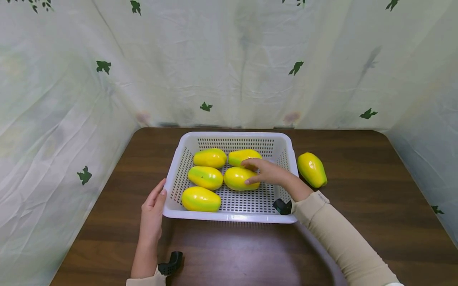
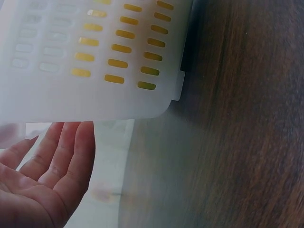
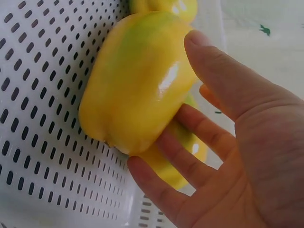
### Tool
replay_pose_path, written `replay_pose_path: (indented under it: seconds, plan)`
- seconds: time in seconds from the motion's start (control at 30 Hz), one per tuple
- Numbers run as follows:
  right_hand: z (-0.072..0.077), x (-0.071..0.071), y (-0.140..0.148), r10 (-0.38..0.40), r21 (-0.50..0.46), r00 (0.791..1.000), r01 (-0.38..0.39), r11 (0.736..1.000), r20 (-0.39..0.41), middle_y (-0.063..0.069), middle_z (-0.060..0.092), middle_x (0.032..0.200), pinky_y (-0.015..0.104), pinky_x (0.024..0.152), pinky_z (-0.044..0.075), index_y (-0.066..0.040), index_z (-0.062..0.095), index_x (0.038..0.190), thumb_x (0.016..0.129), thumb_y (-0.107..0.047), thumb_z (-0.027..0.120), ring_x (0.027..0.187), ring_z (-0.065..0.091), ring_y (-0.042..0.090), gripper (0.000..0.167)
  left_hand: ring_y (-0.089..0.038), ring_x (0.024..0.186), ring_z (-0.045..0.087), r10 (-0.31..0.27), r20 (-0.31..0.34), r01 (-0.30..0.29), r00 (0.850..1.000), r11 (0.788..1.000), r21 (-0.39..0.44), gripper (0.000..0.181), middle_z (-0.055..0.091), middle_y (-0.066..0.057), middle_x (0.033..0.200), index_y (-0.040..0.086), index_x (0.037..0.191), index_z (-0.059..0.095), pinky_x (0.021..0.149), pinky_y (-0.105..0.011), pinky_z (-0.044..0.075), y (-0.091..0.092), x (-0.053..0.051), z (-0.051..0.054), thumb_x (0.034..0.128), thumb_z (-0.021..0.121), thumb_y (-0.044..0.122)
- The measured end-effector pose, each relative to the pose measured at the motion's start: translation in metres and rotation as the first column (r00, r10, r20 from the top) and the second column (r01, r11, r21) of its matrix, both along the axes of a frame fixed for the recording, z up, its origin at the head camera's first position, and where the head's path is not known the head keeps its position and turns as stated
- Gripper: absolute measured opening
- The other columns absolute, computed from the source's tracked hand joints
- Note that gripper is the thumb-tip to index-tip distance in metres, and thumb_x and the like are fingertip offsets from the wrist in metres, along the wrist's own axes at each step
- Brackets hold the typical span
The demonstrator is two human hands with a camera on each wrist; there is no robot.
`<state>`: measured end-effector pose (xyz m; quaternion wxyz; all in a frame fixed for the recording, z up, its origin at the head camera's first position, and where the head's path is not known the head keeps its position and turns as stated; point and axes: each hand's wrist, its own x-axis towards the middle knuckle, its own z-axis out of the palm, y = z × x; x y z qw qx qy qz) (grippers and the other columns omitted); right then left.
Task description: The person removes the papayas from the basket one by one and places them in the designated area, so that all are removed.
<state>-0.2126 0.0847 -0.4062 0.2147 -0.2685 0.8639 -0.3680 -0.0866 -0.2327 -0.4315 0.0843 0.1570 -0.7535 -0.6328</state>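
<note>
A white perforated plastic basket (image 1: 229,217) holds several yellow-green papayas, glossy and lying on their sides. Over the right part of the basket, my right hand (image 1: 266,171) has its thumb and spread fingers at the near-right papaya (image 1: 236,178). In the right wrist view the thumb and fingertips lie close along one side of that papaya (image 3: 137,80), not wrapped round it; contact is hard to tell. My left hand (image 1: 153,212) rests its fairly straight fingers against the basket's left side. From the left wrist, the fingers (image 2: 78,147) reach the rim.
One more papaya (image 1: 312,170) lies on the brown wooden table (image 1: 358,190), just right of the basket. A pale curtain (image 1: 229,71) with green leaf shapes hangs behind and at the sides. Each wrist carries a black device (image 1: 171,263).
</note>
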Motion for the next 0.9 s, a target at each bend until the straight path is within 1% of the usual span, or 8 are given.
replay_pose_path:
  seconds: [0.2,0.4,0.53,0.9]
  plan:
    - [-0.0011,0.0007,-0.0009,0.006,0.03,1.0,-0.006,1.0,-0.007,0.003,0.047,0.128,0.037,0.1,0.032,-0.012,0.047,0.129,0.077,-0.021,0.071,0.116,0.043,0.019,0.057,-0.019,0.112,0.046,-0.002,-0.009,0.002,1.0,1.0,0.002,0.045,0.043,-0.001,0.134,0.023,0.134,0.044,0.078,-0.019,0.046,-0.0001,-0.0004,0.0,0.092,0.047,0.038]
    - [0.0005,0.0011,-0.0011,0.066,0.07,0.996,-0.062,0.996,-0.059,0.004,0.046,0.13,0.038,0.101,0.03,-0.01,0.048,0.129,0.077,-0.018,0.071,0.119,0.04,0.02,0.057,-0.019,0.111,0.046,0.004,-0.002,-0.004,1.0,1.0,0.002,0.043,0.043,-0.001,0.134,0.026,0.133,0.046,0.077,-0.017,0.046,0.0,-0.0005,0.0004,0.0918,0.047,0.038]
    - [0.0006,0.001,-0.0017,0.077,0.101,0.995,-0.07,0.992,-0.069,0.003,0.045,0.131,0.037,0.102,0.029,-0.012,0.048,0.13,0.077,-0.017,0.07,0.12,0.039,0.019,0.057,-0.02,0.113,0.046,0.004,-0.001,-0.004,1.0,1.0,0.009,0.043,0.042,-0.001,0.135,0.026,0.133,0.046,0.077,-0.017,0.046,0.0002,-0.0001,0.0007,0.0918,0.047,0.038]
    - [0.0021,0.0015,-0.001,0.081,0.098,0.993,-0.072,0.993,-0.087,0.004,0.048,0.127,0.037,0.1,0.031,-0.011,0.051,0.127,0.079,-0.015,0.069,0.117,0.042,0.019,0.052,-0.019,0.111,0.047,0.006,-0.016,-0.006,1.0,1.0,0.026,0.044,0.043,-0.002,0.134,0.021,0.133,0.045,0.077,-0.016,0.046,0.0007,0.0003,0.0003,0.0922,0.047,0.036]
